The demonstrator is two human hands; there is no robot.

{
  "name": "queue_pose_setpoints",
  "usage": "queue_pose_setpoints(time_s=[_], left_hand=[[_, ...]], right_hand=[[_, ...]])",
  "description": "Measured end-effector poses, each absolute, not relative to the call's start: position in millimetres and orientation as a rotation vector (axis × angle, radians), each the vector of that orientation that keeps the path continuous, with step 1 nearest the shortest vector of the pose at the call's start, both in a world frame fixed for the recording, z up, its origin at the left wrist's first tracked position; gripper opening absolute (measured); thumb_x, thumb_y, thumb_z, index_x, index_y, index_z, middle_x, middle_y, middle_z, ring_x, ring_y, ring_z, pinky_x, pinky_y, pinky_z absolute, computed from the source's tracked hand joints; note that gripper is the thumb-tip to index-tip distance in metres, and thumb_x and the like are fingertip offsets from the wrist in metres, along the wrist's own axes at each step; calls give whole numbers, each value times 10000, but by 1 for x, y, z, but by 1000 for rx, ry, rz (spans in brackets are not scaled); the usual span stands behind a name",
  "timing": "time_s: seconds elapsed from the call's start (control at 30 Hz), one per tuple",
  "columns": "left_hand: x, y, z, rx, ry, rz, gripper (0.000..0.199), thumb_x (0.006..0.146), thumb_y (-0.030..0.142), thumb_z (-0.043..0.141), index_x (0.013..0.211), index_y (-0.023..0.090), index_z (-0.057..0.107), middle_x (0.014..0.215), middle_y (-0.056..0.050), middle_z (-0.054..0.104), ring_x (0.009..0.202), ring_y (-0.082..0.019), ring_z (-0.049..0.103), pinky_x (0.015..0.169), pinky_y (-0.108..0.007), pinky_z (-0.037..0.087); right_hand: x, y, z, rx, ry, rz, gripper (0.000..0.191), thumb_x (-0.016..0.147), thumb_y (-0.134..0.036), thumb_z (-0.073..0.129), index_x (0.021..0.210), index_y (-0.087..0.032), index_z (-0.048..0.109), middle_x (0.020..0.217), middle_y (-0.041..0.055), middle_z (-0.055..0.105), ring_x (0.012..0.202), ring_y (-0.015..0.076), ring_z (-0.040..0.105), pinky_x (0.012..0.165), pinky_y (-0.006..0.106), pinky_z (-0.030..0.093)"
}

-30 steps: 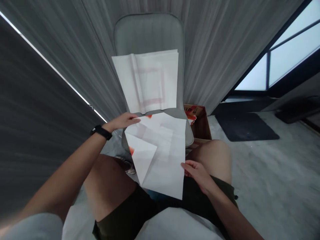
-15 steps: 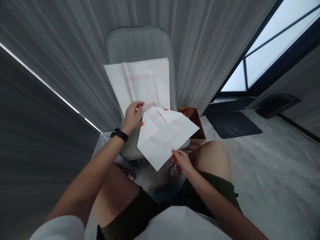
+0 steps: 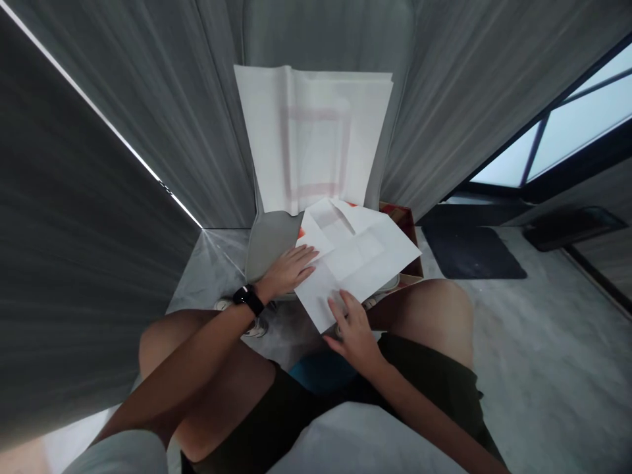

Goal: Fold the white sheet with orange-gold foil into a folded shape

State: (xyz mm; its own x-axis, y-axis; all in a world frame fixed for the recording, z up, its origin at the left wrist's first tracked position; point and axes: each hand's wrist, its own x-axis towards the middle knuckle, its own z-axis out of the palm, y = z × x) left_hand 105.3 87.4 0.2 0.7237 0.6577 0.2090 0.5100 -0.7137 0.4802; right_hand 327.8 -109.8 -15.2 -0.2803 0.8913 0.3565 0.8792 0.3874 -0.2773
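Observation:
A folded white paper (image 3: 355, 253) with small orange-red patches lies on the front of the grey chair's seat, its near corner sticking out over the edge. My left hand (image 3: 291, 268) rests on its left side, fingers stretched out. At the near corner is my right hand (image 3: 349, 327), fingers spread, fingertips at the paper's surface. Behind, a large white sheet (image 3: 316, 138) with a faint reddish rectangle showing through leans against the chair's backrest.
The grey chair (image 3: 271, 243) stands before a grey panelled wall. Right of it, partly hidden, is a reddish-brown box (image 3: 412, 224). Farther right, a dark mat (image 3: 471, 251) lies on the marbled floor near a window. My knees flank the chair front.
My left hand has come down from near the large sheet onto the folded paper and flattened. My right hand has opened from the paper's edge. The view has shifted, bringing the chair nearer.

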Motion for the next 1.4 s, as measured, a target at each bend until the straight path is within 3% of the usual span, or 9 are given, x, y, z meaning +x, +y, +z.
queue_pose_setpoints(time_s=[0.1,0.23,0.47,0.6,0.83,1.0,1.1,1.2,1.4], left_hand=[[107,94,9,2478,862,607,532,1118,484,368,1477,153,579,1521,-170,601,1454,-280,518,1239,-472,386],[116,108,16,2434,793,580,400,1104,420,413,1216,174,708,1274,-141,719,1258,-280,631,1140,-458,464],[114,112,34,2213,757,480,579,1113,523,316,873,197,730,1226,-111,722,1200,-251,652,1141,-395,455],[108,106,37,2249,795,434,517,1028,629,522,851,190,731,1408,-122,649,1356,-286,580,1192,-418,431],[113,104,22,2366,814,516,341,1003,455,644,811,178,699,1377,-151,635,1330,-287,592,1158,-459,480],[114,99,27,2412,813,535,350,1071,440,529,892,184,685,1330,-141,655,1274,-272,621,1100,-452,520],[113,91,28,2513,800,517,335,1093,425,488,949,185,672,1340,-143,664,1297,-290,617,1095,-478,520],[112,82,22,2561,871,554,306,1101,389,469,972,187,659,1415,-152,642,1403,-316,555,1159,-535,476],[115,75,13,2531,945,625,260,1117,339,430,1061,179,626,1430,-160,644,1403,-278,571,1219,-537,432]], right_hand=[[313,-95,-17,-1534,-2224,3,595,909,-208,726,1488,-250,593,1617,182,481,1491,388,468,1197,647,447],[319,-78,-9,-1495,-2124,111,276,1046,-229,536,1199,-283,760,1391,106,683,1355,287,596,1235,605,415],[340,-25,16,-1686,-1821,415,307,1037,-395,526,949,-226,768,1073,126,766,1053,279,678,966,425,549],[351,15,28,-1895,-1869,439,341,979,-373,540,705,-207,658,802,104,710,819,241,634,812,355,495],[359,54,27,-1983,-1929,347,351,932,-333,561,602,-212,564,706,78,636,762,222,566,756,351,424],[358,64,19,-1904,-1930,337,308,946,-315,562,677,-192,651,746,92,671,779,230,592,812,374,479],[357,51,26,-1814,-1815,289,273,985,-359,562,979,-157,745,954,136,739,914,269,659,894,424,532],[356,16,37,-1680,-1772,189,372,1040,-411,549,1287,-169,689,1190,159,722,1107,295,668,993,472,551],[337,-61,25,-1531,-2026,70,428,1082,-294,507,1493,-216,599,1419,140,669,1334,289,612,1140,497,508]])
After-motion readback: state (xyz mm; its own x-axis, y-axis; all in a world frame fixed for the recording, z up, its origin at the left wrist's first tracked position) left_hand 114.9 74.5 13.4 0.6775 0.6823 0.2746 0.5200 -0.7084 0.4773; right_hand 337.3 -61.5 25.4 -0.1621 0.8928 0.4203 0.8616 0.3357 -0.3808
